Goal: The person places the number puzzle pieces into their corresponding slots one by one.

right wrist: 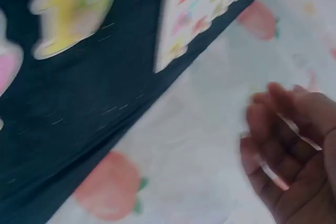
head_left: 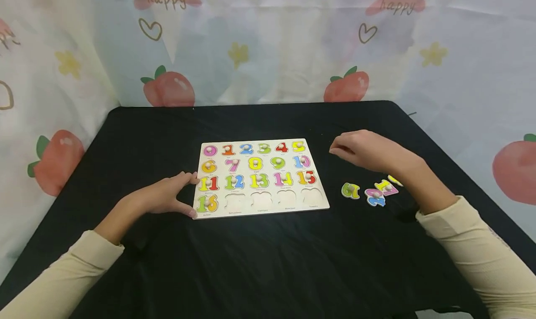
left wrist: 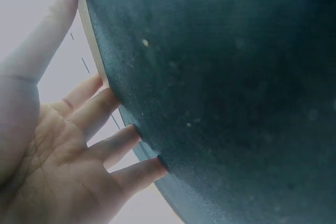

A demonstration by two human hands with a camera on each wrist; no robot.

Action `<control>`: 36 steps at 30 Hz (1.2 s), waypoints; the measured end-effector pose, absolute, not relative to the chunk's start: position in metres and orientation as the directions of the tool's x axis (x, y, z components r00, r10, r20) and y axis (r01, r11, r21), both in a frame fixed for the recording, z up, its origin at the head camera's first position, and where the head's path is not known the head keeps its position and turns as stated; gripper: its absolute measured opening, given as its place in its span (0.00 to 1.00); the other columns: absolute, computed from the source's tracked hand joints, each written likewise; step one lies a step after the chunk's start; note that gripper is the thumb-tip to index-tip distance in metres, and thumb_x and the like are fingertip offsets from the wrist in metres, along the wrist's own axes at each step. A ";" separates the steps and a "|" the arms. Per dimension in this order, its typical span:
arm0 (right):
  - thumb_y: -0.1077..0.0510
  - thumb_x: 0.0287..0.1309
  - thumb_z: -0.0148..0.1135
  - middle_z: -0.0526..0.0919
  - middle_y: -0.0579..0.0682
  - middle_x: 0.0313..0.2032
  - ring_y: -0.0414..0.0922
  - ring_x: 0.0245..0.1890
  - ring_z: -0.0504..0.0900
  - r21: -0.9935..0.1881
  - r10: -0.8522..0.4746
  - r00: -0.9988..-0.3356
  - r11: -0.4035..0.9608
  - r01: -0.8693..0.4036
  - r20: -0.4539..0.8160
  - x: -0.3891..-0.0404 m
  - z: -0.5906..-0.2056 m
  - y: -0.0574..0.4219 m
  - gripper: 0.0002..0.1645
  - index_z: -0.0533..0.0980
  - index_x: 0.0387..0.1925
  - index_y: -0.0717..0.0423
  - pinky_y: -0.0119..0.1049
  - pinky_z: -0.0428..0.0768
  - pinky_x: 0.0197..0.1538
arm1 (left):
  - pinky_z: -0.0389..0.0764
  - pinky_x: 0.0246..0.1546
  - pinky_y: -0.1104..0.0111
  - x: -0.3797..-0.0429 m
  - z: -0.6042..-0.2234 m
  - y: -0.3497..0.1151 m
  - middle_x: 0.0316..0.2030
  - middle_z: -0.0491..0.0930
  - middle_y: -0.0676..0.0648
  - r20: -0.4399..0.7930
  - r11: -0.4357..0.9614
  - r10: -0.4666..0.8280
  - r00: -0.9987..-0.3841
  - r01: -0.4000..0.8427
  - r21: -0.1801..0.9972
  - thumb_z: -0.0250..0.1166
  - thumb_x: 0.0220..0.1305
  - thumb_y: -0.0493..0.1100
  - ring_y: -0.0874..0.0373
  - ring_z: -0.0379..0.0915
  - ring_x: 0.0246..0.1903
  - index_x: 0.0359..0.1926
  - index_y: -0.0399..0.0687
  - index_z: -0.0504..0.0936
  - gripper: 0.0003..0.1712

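Note:
A pale wooden number puzzle board (head_left: 261,216) lies on the black-covered table, with number pieces in its upper slots and a 16 piece (head_left: 207,203) at lower left. At its left edge, my left hand (head_left: 169,193) touches the side with spread fingers, thumb by the near corner. My right hand (head_left: 368,149) hovers to the right of the board, fingers loosely bent and nothing visible in them; the right wrist view is blurred. Nearer the body than that hand lie loose pieces: a green and yellow one (head_left: 350,190), a pink and blue one (head_left: 375,197), and a yellow and pink one (head_left: 386,187).
Another yellow piece (head_left: 395,181) is partly hidden by the right forearm. The board's bottom row has several bare recesses (head_left: 261,199). Black cloth (head_left: 251,263) covers the table, and printed curtains (head_left: 272,44) with peaches and hearts hang behind and at the sides.

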State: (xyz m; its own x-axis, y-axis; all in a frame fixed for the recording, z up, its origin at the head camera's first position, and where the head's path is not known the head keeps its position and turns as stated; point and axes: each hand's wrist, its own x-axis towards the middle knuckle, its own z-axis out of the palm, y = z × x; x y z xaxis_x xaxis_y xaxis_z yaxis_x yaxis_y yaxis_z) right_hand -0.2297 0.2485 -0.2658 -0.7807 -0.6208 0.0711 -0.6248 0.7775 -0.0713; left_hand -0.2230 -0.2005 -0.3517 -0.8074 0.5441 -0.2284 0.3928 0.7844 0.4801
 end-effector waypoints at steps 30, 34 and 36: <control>0.64 0.57 0.63 0.81 0.46 0.32 0.41 0.30 0.75 -0.242 -0.410 -0.895 0.899 -0.364 -0.177 -0.214 -0.292 0.304 0.06 0.80 0.37 0.59 0.40 0.77 0.36 | 0.67 0.54 0.49 -0.225 -0.355 -0.200 0.65 0.58 0.33 -0.239 0.797 0.525 -0.817 0.374 0.474 0.75 0.41 0.59 0.41 0.59 0.57 0.65 0.36 0.60 0.56; 0.64 0.57 0.62 0.79 0.46 0.32 0.41 0.29 0.74 -0.225 -0.379 -0.897 0.917 -0.330 -0.226 -0.213 -0.293 0.309 0.07 0.79 0.39 0.62 0.40 0.77 0.35 | 0.66 0.55 0.49 -0.224 -0.354 -0.201 0.66 0.57 0.33 -0.240 0.797 0.524 -0.817 0.372 0.476 0.75 0.41 0.60 0.41 0.58 0.59 0.65 0.37 0.60 0.56; 0.65 0.57 0.61 0.78 0.46 0.32 0.42 0.29 0.73 -0.203 -0.350 -0.905 0.930 -0.305 -0.243 -0.212 -0.294 0.312 0.08 0.78 0.39 0.63 0.40 0.76 0.34 | 0.66 0.55 0.50 -0.223 -0.354 -0.201 0.66 0.58 0.33 -0.236 0.797 0.524 -0.819 0.372 0.477 0.75 0.41 0.60 0.41 0.58 0.59 0.65 0.37 0.60 0.56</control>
State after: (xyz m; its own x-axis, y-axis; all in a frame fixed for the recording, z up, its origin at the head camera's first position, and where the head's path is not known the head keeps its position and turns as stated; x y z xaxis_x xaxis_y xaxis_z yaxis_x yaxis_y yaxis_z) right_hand -0.2123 0.3123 -0.2936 -0.9048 -0.3499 -0.2426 -0.3054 0.9304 -0.2029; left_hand -0.2232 -0.2006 -0.3537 -0.8187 0.5235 -0.2359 0.3720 0.7965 0.4766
